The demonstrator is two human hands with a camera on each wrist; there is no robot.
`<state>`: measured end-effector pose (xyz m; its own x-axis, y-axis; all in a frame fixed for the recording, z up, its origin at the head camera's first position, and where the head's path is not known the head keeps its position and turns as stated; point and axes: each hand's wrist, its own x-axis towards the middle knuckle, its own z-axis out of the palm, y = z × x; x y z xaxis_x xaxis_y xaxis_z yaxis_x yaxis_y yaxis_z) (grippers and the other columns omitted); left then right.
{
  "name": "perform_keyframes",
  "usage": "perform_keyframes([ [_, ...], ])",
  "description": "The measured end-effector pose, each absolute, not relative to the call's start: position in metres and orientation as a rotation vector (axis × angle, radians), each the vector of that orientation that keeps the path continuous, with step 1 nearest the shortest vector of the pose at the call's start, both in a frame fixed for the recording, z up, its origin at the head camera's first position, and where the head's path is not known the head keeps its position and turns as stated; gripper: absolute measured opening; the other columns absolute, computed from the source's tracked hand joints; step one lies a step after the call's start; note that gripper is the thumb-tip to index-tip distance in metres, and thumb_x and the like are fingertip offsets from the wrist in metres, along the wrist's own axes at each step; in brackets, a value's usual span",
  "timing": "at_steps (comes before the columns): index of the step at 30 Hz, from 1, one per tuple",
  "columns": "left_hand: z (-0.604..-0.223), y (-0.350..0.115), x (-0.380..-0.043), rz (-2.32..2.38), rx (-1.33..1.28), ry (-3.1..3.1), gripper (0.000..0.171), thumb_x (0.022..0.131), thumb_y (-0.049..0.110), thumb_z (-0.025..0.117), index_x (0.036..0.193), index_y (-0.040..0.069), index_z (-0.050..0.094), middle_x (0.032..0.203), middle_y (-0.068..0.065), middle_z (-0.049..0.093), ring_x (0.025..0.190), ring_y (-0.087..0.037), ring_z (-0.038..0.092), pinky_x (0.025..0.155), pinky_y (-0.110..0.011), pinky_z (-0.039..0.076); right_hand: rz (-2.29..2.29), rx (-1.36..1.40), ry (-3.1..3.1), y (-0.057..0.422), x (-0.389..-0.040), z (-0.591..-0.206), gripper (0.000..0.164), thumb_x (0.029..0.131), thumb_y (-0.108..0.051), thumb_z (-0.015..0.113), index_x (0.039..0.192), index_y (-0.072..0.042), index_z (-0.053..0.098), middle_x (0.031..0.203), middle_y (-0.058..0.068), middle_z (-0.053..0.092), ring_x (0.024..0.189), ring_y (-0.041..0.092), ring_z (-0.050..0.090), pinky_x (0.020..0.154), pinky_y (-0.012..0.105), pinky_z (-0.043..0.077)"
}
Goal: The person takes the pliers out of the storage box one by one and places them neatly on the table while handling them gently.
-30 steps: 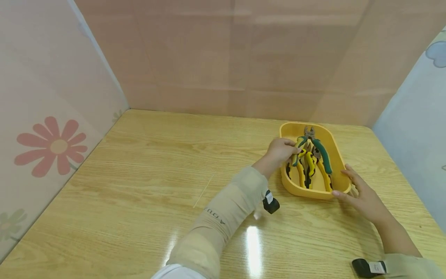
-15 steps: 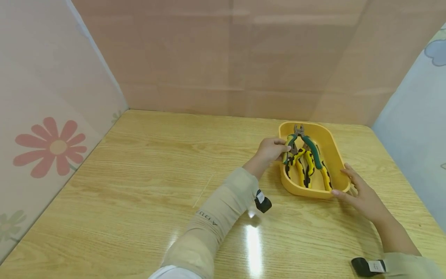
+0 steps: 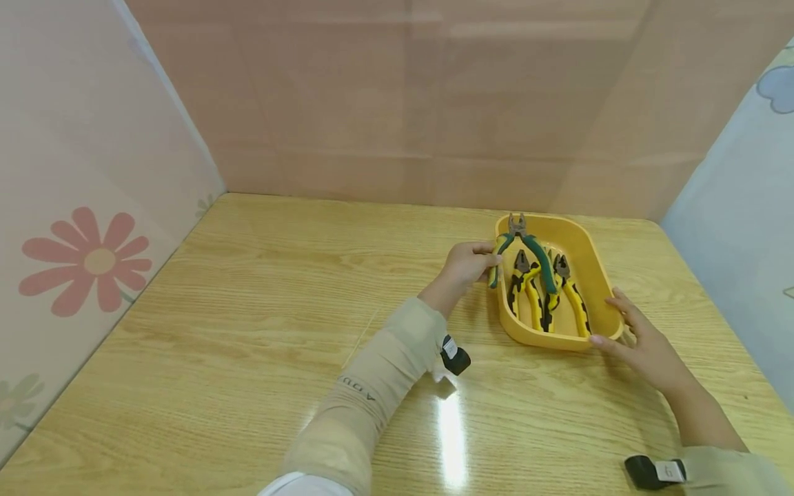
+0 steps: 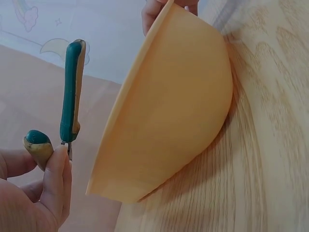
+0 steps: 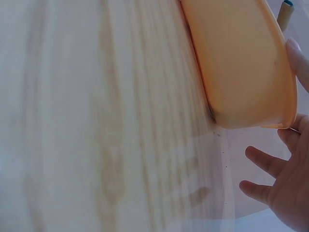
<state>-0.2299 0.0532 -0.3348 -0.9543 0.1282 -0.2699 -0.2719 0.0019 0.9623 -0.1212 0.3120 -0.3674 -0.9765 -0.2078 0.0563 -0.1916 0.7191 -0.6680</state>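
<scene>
My left hand (image 3: 466, 267) pinches one handle of green-and-yellow pliers (image 3: 538, 256), whose worn metal head points away and whose handles are spread. They hang above the left side of a yellow plastic bin (image 3: 540, 339). In the left wrist view both handle ends of the pliers (image 4: 72, 92) show beside the bin's outer wall (image 4: 169, 106), clear of it. Inside the bin lie several black-and-yellow pliers (image 3: 577, 303), partly covered by the green handle. My right hand (image 3: 651, 355) holds the bin's near right corner between thumb and index finger, the other fingers spread (image 5: 294, 188).
The bin stands on a wood-grain table (image 3: 248, 289) near its back right. A brownish panel (image 3: 397, 103) rises behind, with a flowered wall (image 3: 93, 172) on the left and a pale blue wall (image 3: 744, 207) on the right.
The green-handled pliers have moved left and up in my left hand, from over the bin's middle to its left rim, uncovering more of the black-and-yellow pliers. My right hand has stayed put.
</scene>
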Motion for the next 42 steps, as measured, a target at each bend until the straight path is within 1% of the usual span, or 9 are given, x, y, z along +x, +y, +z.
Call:
perform_keyframes([
  [9, -0.336, 0.041, -0.229, 2.082, -0.125, 1.915, 0.025, 0.081, 0.006, 0.059, 0.106, 0.002, 0.06, 0.081, -0.007, 0.06, 0.064, -0.018, 0.057, 0.061, -0.03, 0.049, -1.142, -0.342, 2.888, 0.314, -0.12, -0.369, 0.071, 0.082, -0.016, 0.059, 0.137, -0.004, 0.015, 0.143, -0.002, -0.007, 0.111, 0.059, 0.013, 0.079, 0.068, 0.016],
  [16, -0.338, 0.033, -0.229, 2.08, -0.089, 1.901, 0.029, 0.083, 0.007, 0.057, 0.111, 0.0, 0.056, 0.097, -0.014, 0.059, 0.083, -0.032, 0.059, 0.06, -0.029, 0.049, -1.151, -0.332, 2.878, 0.314, -0.12, -0.369, 0.07, 0.082, -0.016, 0.059, 0.137, -0.004, 0.015, 0.143, -0.002, -0.007, 0.112, 0.058, 0.013, 0.079, 0.066, 0.021],
  [18, -0.338, 0.031, -0.229, 2.088, -0.081, 1.895, 0.029, 0.083, 0.006, 0.057, 0.111, -0.001, 0.055, 0.099, -0.017, 0.058, 0.082, -0.031, 0.059, 0.059, -0.028, 0.049, -1.155, -0.335, 2.875, 0.313, -0.119, -0.369, 0.07, 0.083, -0.015, 0.059, 0.136, -0.004, 0.016, 0.143, -0.003, -0.007, 0.112, 0.058, 0.012, 0.078, 0.066, 0.021],
  [21, -0.338, 0.027, -0.229, 2.077, -0.081, 1.918, 0.029, 0.083, 0.007, 0.057, 0.111, -0.001, 0.056, 0.098, -0.017, 0.058, 0.071, -0.023, 0.059, 0.059, -0.026, 0.049, -1.164, -0.348, 2.871, 0.313, -0.119, -0.368, 0.07, 0.083, -0.015, 0.058, 0.136, -0.003, 0.015, 0.143, -0.003, -0.007, 0.112, 0.059, 0.012, 0.078, 0.067, 0.021],
  [26, -0.338, 0.022, -0.229, 2.061, -0.093, 1.941, 0.03, 0.083, 0.007, 0.057, 0.112, 0.0, 0.056, 0.085, -0.008, 0.059, 0.064, -0.013, 0.054, 0.067, -0.031, 0.048, -1.152, -0.344, 2.878, 0.313, -0.118, -0.367, 0.07, 0.083, -0.016, 0.058, 0.136, -0.003, 0.016, 0.143, 0.0, -0.007, 0.111, 0.06, 0.013, 0.078, 0.067, 0.02],
  [29, -0.338, 0.019, -0.23, 2.061, -0.106, 1.936, 0.029, 0.083, 0.007, 0.058, 0.111, 0.001, 0.056, 0.085, -0.008, 0.059, 0.067, -0.015, 0.056, 0.068, -0.032, 0.048, -1.148, -0.34, 2.883, 0.314, -0.119, -0.368, 0.07, 0.083, -0.016, 0.059, 0.136, -0.003, 0.016, 0.143, 0.001, -0.007, 0.11, 0.06, 0.014, 0.078, 0.067, 0.02],
  [34, -0.34, 0.014, -0.231, 2.042, -0.11, 1.945, 0.029, 0.083, 0.008, 0.057, 0.111, 0.001, 0.056, 0.101, -0.018, 0.057, 0.068, -0.016, 0.058, 0.065, -0.029, 0.049, -1.149, -0.341, 2.884, 0.315, -0.119, -0.368, 0.07, 0.083, -0.016, 0.059, 0.136, -0.003, 0.016, 0.143, 0.001, -0.006, 0.11, 0.059, 0.014, 0.078, 0.067, 0.019],
  [38, -0.34, 0.009, -0.231, 2.041, -0.127, 1.939, 0.032, 0.083, 0.008, 0.057, 0.114, 0.001, 0.054, 0.105, -0.019, 0.056, 0.079, -0.025, 0.06, 0.064, -0.028, 0.049, -1.146, -0.342, 2.883, 0.314, -0.118, -0.368, 0.07, 0.083, -0.016, 0.058, 0.137, -0.004, 0.016, 0.143, -0.002, -0.007, 0.111, 0.059, 0.014, 0.079, 0.068, 0.017],
  [42, -0.341, 0.005, -0.232, 2.044, -0.145, 1.942, 0.033, 0.083, 0.007, 0.057, 0.115, 0.001, 0.053, 0.105, -0.018, 0.056, 0.085, -0.028, 0.059, 0.066, -0.029, 0.049, -1.153, -0.345, 2.876, 0.313, -0.118, -0.366, 0.07, 0.083, -0.017, 0.058, 0.137, -0.003, 0.015, 0.143, 0.003, -0.007, 0.11, 0.06, 0.014, 0.079, 0.068, 0.016],
])
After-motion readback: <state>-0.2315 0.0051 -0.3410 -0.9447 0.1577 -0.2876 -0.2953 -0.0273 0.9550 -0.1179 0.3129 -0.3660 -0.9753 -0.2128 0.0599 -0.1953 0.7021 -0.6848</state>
